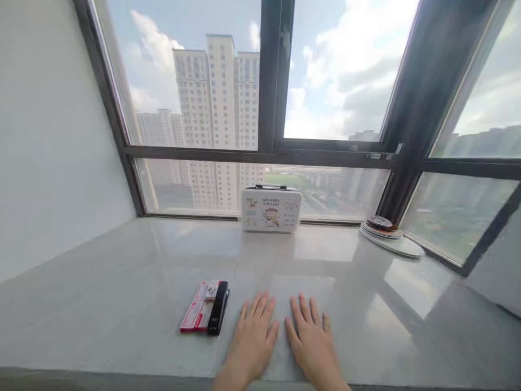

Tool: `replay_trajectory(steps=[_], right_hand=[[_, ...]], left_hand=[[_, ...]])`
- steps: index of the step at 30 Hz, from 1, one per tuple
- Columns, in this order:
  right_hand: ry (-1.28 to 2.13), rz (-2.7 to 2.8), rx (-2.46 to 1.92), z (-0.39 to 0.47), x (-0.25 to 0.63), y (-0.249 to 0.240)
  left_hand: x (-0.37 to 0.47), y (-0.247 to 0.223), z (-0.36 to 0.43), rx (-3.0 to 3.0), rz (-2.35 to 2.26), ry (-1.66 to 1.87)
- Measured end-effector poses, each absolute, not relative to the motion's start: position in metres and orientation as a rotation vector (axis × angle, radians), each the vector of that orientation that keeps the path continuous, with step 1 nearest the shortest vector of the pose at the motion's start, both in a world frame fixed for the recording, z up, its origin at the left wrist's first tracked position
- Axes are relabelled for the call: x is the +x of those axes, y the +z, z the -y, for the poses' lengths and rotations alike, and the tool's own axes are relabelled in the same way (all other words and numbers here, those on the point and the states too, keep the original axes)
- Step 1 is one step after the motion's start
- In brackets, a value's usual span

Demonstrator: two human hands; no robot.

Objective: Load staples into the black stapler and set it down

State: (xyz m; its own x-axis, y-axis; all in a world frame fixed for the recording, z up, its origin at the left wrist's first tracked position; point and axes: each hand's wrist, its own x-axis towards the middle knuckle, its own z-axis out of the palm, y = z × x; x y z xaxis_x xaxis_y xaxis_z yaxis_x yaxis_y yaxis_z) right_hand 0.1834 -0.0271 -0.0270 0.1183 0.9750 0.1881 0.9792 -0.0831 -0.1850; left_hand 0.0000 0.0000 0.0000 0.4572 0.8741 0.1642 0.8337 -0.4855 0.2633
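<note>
Desk: Where are your hands in this one?

Photographer: Your left hand [253, 339] and your right hand [313, 342] lie side by side, palms down, on a glossy pale ledge [134, 304] below a window. The wrists enter from six o'clock. The left fingers point toward twelve to one o'clock, the right fingers toward eleven. Your thumbs angle in toward each other, apart.

Desk: And the grip?

Photographer: Both of your hands are open flat, fingers slightly spread, with hold of nothing.

Desk: What lies nearest you?

Photographer: A black stapler-like tool [218, 308], at ten o'clock from your left hand, near it and not touching. It is long and narrow, its far end leaning toward one o'clock, with a greyish strip along its right side. It runs along the right side of a flat red-and-white packet [195, 309], printed in panels and edged in red; whether the tool overlaps it or only abuts it, you cannot tell.

Desk: Beyond that?

Photographer: At twelve o'clock, well away from your fingers, a white case [271, 212] with a dark handle and a cartoon print stands upright by the glass. Between one and two o'clock, a stack of round, flat pieces [386, 236] sits in the window corner.
</note>
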Motion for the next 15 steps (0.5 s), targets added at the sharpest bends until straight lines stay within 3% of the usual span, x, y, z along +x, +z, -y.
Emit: replay_trajectory(steps=[15], right_hand=[[-0.057, 1.899, -2.104, 0.038, 0.18, -0.019]], left_hand=[[0.003, -0.01, 0.024, 2.547, -1.589, 0.645]])
